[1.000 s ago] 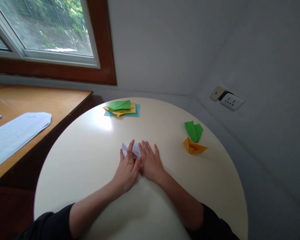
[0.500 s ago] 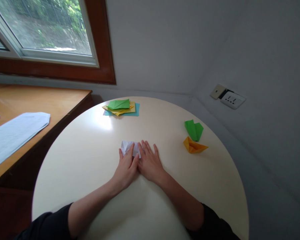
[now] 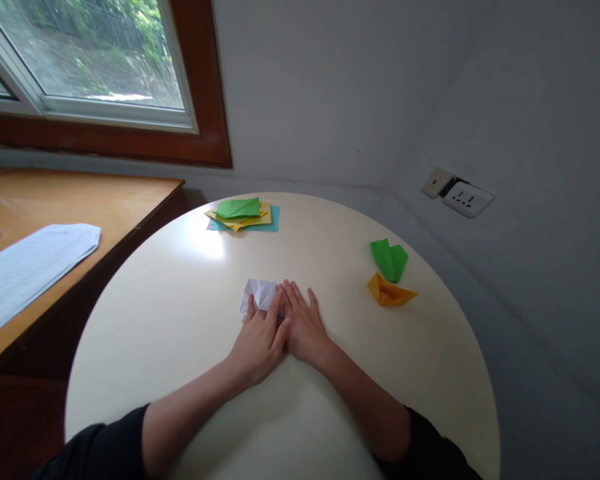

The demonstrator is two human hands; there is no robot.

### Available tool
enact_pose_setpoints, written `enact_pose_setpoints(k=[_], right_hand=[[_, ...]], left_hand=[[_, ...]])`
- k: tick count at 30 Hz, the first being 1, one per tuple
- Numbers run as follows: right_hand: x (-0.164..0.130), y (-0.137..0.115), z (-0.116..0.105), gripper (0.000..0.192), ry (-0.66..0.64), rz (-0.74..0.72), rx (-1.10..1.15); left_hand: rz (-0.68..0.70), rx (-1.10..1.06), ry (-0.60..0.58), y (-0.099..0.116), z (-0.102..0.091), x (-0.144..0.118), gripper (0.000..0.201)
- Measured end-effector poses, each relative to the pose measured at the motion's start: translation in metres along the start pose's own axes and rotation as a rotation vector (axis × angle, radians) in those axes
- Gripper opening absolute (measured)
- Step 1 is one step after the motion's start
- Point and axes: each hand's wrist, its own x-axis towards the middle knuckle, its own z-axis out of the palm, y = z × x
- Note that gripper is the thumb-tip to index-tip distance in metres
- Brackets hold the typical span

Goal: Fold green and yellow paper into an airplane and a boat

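Note:
A folded piece of white paper (image 3: 260,293) lies near the middle of the round cream table (image 3: 180,333). My left hand (image 3: 260,337) rests flat on the paper's near edge, fingers together and pressing down. Beside it, touching it, my right hand (image 3: 303,323) lies flat on the table with its fingertips at the paper's right edge. Part of the paper is hidden under my fingers.
A stack of green, yellow and blue paper sheets (image 3: 243,213) lies at the table's far side. A green folded paper (image 3: 389,259) and an orange folded paper (image 3: 390,292) sit at the right. A wooden desk (image 3: 80,200) with a printed sheet (image 3: 25,270) stands left. A wall socket (image 3: 466,199) is at right.
My left hand has slid a little left and back along the white paper, showing more of its top. My right hand has hardly moved.

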Motion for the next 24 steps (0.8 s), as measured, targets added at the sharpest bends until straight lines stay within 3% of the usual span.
enact_pose_setpoints(k=[10,15,20,24], right_hand=[[0.005,0.015,-0.008,0.075,-0.157,-0.067,0.095],[0.004,0.015,-0.009,0.075,-0.149,-0.085,0.080],[0.007,0.018,0.002,0.071,-0.093,-0.086,0.039],[0.009,0.016,0.002,0.073,-0.107,-0.085,0.031]], left_hand=[[0.099,0.167,0.011,0.004,0.000,-0.001,0.051],[0.081,0.243,-0.012,0.008,0.000,-0.005,0.052],[0.091,0.226,0.084,0.010,0.002,-0.010,0.053],[0.119,0.187,0.081,0.011,0.003,-0.010,0.052]])
